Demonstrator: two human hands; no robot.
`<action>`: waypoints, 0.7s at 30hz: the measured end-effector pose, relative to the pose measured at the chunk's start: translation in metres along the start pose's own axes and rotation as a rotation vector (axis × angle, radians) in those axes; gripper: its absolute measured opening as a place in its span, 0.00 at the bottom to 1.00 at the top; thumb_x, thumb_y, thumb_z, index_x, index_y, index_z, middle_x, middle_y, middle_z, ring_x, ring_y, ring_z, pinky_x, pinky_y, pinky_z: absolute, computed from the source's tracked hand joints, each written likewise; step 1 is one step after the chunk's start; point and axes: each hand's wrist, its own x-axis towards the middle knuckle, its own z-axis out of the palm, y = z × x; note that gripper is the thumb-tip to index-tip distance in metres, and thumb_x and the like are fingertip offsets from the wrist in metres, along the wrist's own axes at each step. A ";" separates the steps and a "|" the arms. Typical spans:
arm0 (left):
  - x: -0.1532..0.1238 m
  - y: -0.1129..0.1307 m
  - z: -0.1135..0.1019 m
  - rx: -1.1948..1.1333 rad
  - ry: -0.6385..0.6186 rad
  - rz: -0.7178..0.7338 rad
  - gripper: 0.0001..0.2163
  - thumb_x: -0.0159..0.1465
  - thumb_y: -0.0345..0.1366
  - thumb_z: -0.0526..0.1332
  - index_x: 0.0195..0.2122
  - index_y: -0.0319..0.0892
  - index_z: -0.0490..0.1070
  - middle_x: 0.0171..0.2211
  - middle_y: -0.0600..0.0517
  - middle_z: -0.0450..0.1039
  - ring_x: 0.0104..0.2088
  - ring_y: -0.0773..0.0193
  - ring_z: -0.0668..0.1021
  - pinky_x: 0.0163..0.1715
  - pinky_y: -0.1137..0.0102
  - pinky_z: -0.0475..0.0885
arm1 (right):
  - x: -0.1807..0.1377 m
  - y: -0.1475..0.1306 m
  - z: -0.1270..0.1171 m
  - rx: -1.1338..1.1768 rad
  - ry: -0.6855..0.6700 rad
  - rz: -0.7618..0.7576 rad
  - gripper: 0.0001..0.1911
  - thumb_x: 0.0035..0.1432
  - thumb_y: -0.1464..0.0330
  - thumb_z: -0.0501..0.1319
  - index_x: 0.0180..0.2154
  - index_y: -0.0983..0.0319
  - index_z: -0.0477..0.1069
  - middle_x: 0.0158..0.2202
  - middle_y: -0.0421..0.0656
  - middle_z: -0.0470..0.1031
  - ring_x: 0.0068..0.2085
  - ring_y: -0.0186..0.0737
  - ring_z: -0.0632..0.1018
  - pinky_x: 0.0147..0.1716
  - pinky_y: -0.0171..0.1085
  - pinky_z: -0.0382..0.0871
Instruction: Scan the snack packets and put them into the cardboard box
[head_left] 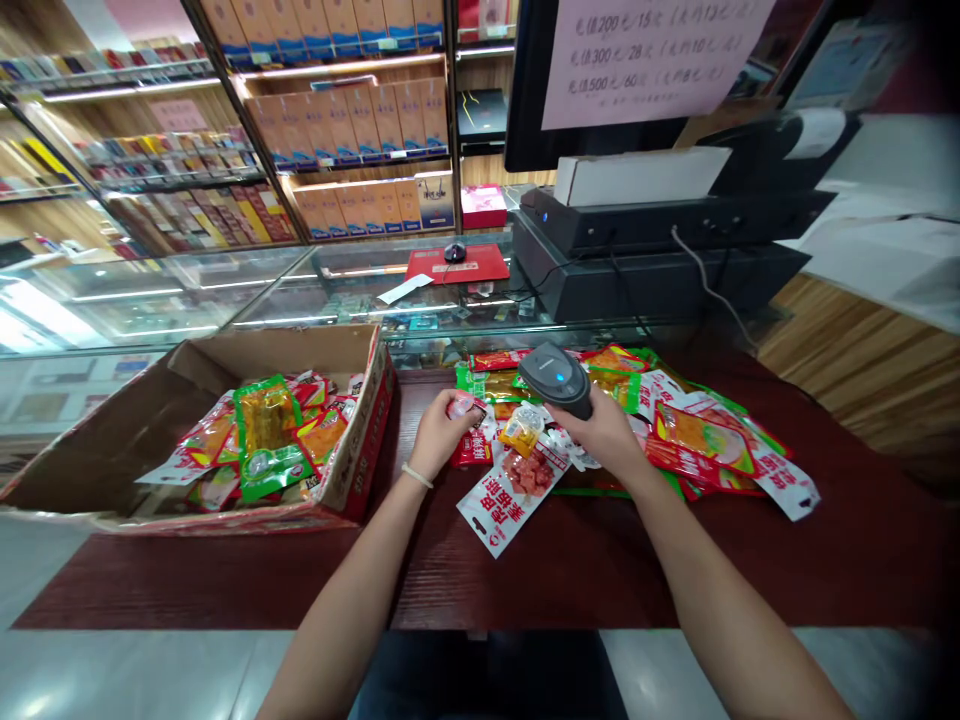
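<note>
My right hand [604, 435] is closed round the handle of a dark grey barcode scanner [556, 378], its head pointing down at the pile of snack packets [697, 430] on the dark red counter. My left hand [439, 432] pinches a small red snack packet [471, 430] just left of the scanner. A small yellow wrapped snack [521, 430] lies between my hands. In front of them sits a white-and-red packet [510, 490] with meat pieces pictured on it.
An open cardboard box [112, 440] on the left holds several more red, green and orange packets. Behind the pile stand a black cash register [652, 250] and a glass display counter [300, 290]. Shelves of boxed goods [352, 120] line the back wall.
</note>
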 end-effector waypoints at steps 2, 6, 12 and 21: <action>0.001 0.001 0.000 -0.222 0.082 -0.025 0.18 0.54 0.37 0.68 0.45 0.42 0.68 0.37 0.52 0.74 0.35 0.66 0.75 0.38 0.71 0.70 | 0.000 -0.001 0.001 0.003 0.000 0.005 0.21 0.50 0.56 0.65 0.44 0.61 0.75 0.36 0.45 0.80 0.37 0.46 0.78 0.37 0.41 0.71; 0.001 0.005 0.001 -0.553 0.110 -0.089 0.23 0.51 0.36 0.71 0.46 0.43 0.64 0.34 0.54 0.73 0.31 0.69 0.75 0.32 0.75 0.70 | -0.001 0.000 0.004 0.000 -0.009 -0.007 0.21 0.50 0.57 0.65 0.44 0.62 0.75 0.37 0.44 0.80 0.37 0.46 0.78 0.37 0.41 0.72; -0.002 0.015 -0.003 -1.007 -0.016 -0.231 0.17 0.56 0.32 0.68 0.45 0.47 0.69 0.36 0.55 0.73 0.32 0.71 0.75 0.36 0.73 0.72 | -0.002 0.002 0.006 0.030 -0.066 -0.050 0.22 0.51 0.59 0.65 0.46 0.62 0.73 0.41 0.45 0.80 0.40 0.47 0.78 0.39 0.42 0.72; -0.001 0.020 -0.015 -1.213 -0.056 -0.397 0.15 0.65 0.47 0.58 0.46 0.45 0.73 0.38 0.49 0.76 0.38 0.66 0.78 0.40 0.68 0.74 | -0.004 0.008 0.010 -0.002 -0.092 -0.080 0.21 0.51 0.60 0.65 0.46 0.61 0.73 0.42 0.46 0.80 0.40 0.47 0.78 0.40 0.43 0.72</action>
